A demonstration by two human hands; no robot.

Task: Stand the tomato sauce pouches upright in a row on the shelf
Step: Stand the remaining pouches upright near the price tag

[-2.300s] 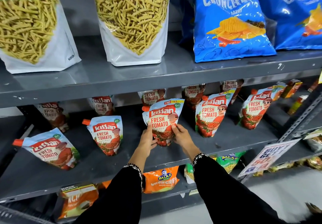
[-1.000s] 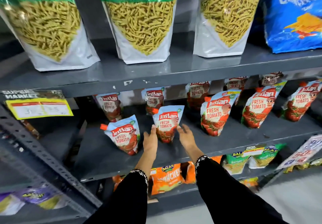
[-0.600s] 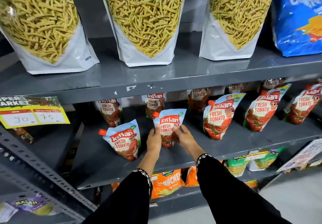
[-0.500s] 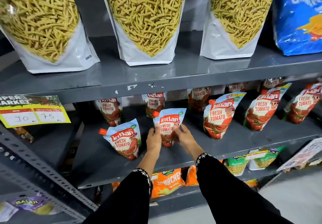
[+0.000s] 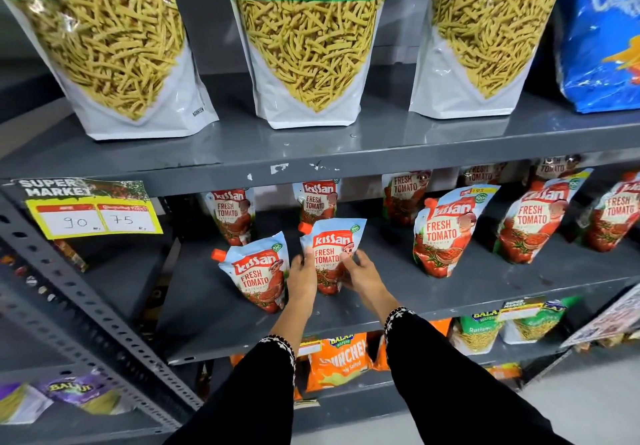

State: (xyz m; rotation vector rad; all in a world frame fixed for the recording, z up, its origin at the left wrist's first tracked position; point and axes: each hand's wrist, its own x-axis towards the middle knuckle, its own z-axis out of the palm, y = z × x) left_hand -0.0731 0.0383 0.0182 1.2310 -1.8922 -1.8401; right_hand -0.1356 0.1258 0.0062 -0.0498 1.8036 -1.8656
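Observation:
A Kissan tomato sauce pouch (image 5: pixel 330 250) stands upright on the grey middle shelf (image 5: pixel 381 309). My left hand (image 5: pixel 302 276) grips its left edge and my right hand (image 5: pixel 358 269) grips its right edge. Just to the left another pouch (image 5: pixel 258 273) stands tilted, its orange cap up. To the right stand more front-row pouches (image 5: pixel 446 233) (image 5: pixel 531 223) (image 5: pixel 616 216). A back row of pouches (image 5: pixel 230 214) (image 5: pixel 317 202) stands behind, partly hidden by the shelf above.
Large Ratlami Sev bags (image 5: pixel 308 39) and a blue chips bag (image 5: pixel 602 36) fill the upper shelf. A yellow price tag (image 5: pixel 93 217) hangs at the left. Orange snack bags (image 5: pixel 337 358) lie on the shelf below. A perforated metal upright (image 5: pixel 86 309) runs diagonally at the left.
A second ago both hands were open beside the pouch; they have since closed on its two edges and hold it. The view has barely shifted since half a second ago.

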